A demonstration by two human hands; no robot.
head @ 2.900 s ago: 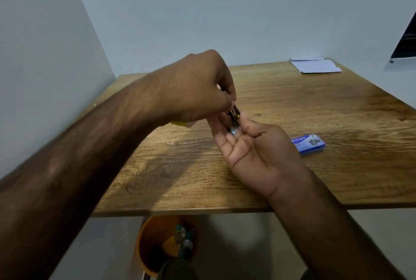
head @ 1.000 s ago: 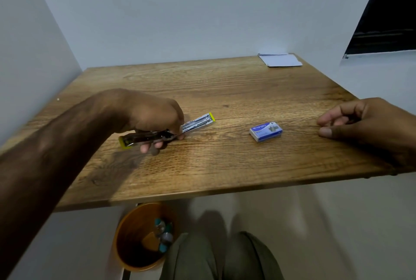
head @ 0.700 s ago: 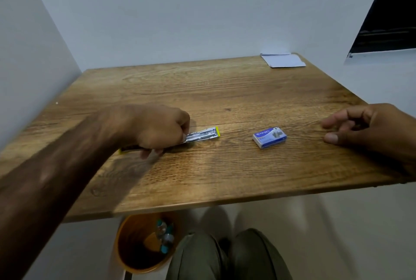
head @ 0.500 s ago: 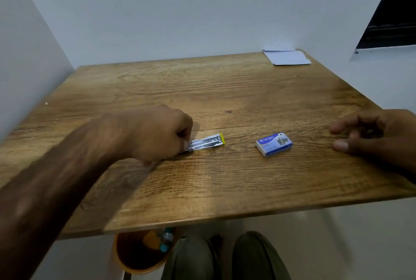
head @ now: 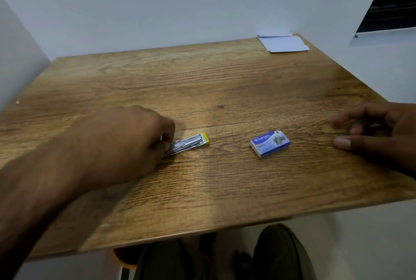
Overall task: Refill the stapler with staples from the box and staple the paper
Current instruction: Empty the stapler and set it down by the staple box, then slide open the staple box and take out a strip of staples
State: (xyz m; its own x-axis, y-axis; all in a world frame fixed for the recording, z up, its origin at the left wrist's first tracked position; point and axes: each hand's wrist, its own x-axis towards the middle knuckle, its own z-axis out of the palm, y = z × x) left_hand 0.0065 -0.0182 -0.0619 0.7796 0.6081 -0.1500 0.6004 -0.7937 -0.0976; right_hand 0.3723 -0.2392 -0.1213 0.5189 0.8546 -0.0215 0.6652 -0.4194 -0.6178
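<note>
A small metal stapler [head: 191,142] with a yellow tip lies flat on the wooden table [head: 202,90], its tip pointing right. My left hand [head: 126,142] is closed over its rear half and presses it against the table; only the front part shows. A blue box of staples [head: 269,143] sits closed on the table to the right of the stapler. My right hand [head: 378,131] rests near the right edge, fingers loosely curled and apart, holding nothing. White paper [head: 284,43] lies at the far right corner.
White walls close the table in at the back and left. A dark window [head: 391,2] is at the upper right. My knees [head: 225,257] and the rim of an orange bin [head: 126,257] show below the front edge.
Both hands held the stapler together above the table earlier. My left hand has since lowered it flat onto the table and closed over it; my right hand moved off to the right edge.
</note>
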